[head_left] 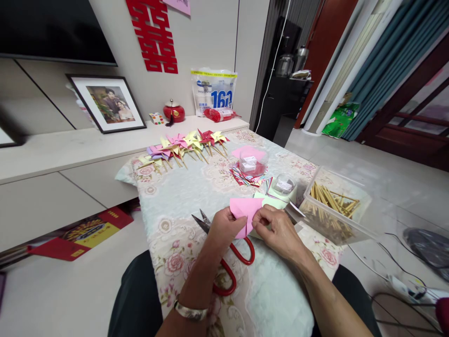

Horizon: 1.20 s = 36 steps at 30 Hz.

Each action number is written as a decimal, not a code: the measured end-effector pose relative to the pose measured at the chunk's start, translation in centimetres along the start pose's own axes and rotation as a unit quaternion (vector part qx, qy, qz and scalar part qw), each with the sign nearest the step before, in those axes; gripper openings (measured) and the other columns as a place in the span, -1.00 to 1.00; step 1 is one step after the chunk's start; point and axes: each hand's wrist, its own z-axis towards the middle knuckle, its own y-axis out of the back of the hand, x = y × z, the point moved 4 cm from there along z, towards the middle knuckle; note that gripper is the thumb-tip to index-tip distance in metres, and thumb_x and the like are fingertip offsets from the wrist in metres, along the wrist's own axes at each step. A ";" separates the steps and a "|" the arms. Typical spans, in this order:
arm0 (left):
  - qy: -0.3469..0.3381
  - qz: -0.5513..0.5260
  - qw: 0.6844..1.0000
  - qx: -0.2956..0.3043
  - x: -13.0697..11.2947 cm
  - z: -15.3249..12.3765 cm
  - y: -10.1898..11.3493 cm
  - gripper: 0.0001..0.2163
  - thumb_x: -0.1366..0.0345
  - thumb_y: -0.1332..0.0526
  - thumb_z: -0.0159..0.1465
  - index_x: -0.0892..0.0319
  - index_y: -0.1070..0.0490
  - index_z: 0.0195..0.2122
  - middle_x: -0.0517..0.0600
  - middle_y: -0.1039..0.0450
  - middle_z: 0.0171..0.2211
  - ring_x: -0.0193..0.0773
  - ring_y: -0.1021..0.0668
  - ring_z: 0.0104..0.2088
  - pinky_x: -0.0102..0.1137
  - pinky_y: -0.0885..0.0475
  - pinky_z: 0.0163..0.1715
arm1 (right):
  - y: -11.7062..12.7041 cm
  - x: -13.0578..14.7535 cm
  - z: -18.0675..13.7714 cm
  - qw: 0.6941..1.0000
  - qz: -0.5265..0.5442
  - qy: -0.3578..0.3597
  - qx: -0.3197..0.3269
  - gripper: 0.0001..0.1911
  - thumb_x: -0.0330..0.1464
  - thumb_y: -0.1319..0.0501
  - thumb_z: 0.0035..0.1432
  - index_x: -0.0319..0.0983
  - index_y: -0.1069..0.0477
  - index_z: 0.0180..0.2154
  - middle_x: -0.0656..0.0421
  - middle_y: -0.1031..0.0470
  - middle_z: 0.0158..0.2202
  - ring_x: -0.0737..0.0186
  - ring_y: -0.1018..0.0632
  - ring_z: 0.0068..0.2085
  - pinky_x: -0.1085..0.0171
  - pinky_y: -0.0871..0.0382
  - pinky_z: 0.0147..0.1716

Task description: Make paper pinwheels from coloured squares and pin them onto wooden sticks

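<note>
A pink piece of paper is held up between my two hands over the table. My left hand pinches its left side, and a silver bangle circles that wrist. My right hand grips the paper's right edge between thumb and fingers. Beneath my left forearm lie scissors with red handles, their blades apart and pointing to the upper left. Pale green paper is just behind my right hand. Finished paper pinwheels on sticks lie in a row at the table's far left.
A plastic bin of thin sticks stands at the right. Clear round containers rest on coloured papers. A flowered cloth covers the table. Beyond are a framed photo, a red jar and a plastic bag.
</note>
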 end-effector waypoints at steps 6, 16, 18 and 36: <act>-0.008 0.012 1.000 0.007 0.2 0.1 0.1 -0.76 0.31 -0.35 -0.07 0.29 -0.53 -0.35 -0.03 -0.55 -0.49 -0.26 -0.53 -0.48 -0.44 -0.39 -0.45 | 0.0 0.0 0.1 1.000 -0.022 -0.010 -0.004 -0.83 -0.56 -0.14 0.08 -0.23 -0.38 -0.50 0.23 -0.38 -0.50 0.30 -0.38 -0.45 0.32 -0.12 -0.45; -0.003 0.016 1.000 0.007 -0.2 -0.1 0.1 -0.77 0.33 -0.35 -0.07 0.30 -0.53 -0.36 -0.01 -0.56 -0.47 -0.26 -0.53 -0.47 -0.43 -0.39 -0.45 | 0.1 0.3 0.0 0.999 -0.031 0.000 -0.008 -0.82 -0.57 -0.13 0.06 -0.22 -0.38 -0.50 0.23 -0.38 -0.51 0.30 -0.39 -0.45 0.33 -0.12 -0.46; -0.002 0.019 1.000 0.004 -0.2 -0.1 0.1 -0.76 0.33 -0.34 -0.08 0.30 -0.54 -0.36 0.00 -0.57 -0.45 -0.26 -0.52 -0.47 -0.43 -0.39 -0.44 | 0.0 0.3 0.1 1.000 -0.030 0.003 -0.008 -0.82 -0.57 -0.13 0.05 -0.23 -0.37 -0.50 0.23 -0.39 -0.51 0.30 -0.39 -0.45 0.32 -0.13 -0.45; -0.003 0.040 0.999 0.004 -0.1 -0.2 0.1 -0.80 0.32 -0.34 -0.08 0.28 -0.55 -0.40 0.01 -0.57 -0.46 -0.24 -0.52 -0.45 -0.43 -0.38 -0.45 | -0.1 0.2 0.0 1.000 -0.019 0.007 -0.012 -0.82 -0.57 -0.13 0.04 -0.22 -0.36 -0.51 0.23 -0.41 -0.51 0.29 -0.41 -0.44 0.32 -0.16 -0.42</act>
